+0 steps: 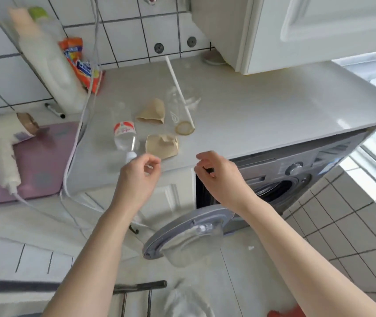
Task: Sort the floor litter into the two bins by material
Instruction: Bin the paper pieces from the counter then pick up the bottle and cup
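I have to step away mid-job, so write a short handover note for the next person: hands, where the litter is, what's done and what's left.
Left hand and right hand: both hover at the counter edge, fingers loosely curled, holding nothing.
On the counter: a plastic bottle lying down, two crumpled paper cups, and a clear plastic cup with a white straw.
Done: nothing that can be seen; no bins are in view.
Left: sort paper from plastic and put each in its bin.
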{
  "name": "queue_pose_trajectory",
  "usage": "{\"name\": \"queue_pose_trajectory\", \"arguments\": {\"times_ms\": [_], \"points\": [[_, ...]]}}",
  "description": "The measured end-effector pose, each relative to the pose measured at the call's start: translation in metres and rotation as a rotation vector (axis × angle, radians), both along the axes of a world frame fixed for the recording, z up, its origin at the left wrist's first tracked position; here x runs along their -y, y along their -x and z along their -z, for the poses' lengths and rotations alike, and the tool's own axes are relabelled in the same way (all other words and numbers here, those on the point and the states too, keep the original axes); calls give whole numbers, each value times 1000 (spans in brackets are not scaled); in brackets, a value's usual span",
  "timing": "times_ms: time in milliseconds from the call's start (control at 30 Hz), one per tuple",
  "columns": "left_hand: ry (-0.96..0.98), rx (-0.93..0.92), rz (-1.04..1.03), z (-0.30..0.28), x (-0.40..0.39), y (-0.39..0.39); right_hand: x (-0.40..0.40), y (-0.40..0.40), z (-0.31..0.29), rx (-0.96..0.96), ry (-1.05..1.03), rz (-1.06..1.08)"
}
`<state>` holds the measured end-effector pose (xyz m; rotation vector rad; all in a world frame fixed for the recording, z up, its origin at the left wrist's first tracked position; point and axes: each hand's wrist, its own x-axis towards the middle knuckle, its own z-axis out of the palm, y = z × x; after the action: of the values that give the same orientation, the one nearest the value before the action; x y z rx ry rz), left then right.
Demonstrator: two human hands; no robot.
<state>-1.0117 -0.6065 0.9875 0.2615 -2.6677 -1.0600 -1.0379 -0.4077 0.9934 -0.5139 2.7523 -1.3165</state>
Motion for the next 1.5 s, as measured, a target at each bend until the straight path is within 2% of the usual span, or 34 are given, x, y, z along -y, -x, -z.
{"name": "queue_pose_trajectory", "arguments": {"times_ms": [133,267,467,567,667,1000,1167,1367,1500], "points": [[17,-27,75,-7,30,63,36,42,3,-22,-37,57],[144,-21,104,-15,52,125,73,74,6,-47,-142,70],[252,260,132,-18,68,209,108,98,19,43,-294,51],[285,414,164,-8,73,240,114,101,25,80,-290,45],[300,482,221,0,76,257,115,103,29,93,-273,72],[221,320,155,7,77,266,113,106,30,104,-58,184],[168,240,140,0,77,263,110,106,28,197,-18,252],[-8,109,19,-11,82,246,105,100,26,282,72,353],[-157,29,-82,-31,83,215,92,84,27,402,270,402]]}}
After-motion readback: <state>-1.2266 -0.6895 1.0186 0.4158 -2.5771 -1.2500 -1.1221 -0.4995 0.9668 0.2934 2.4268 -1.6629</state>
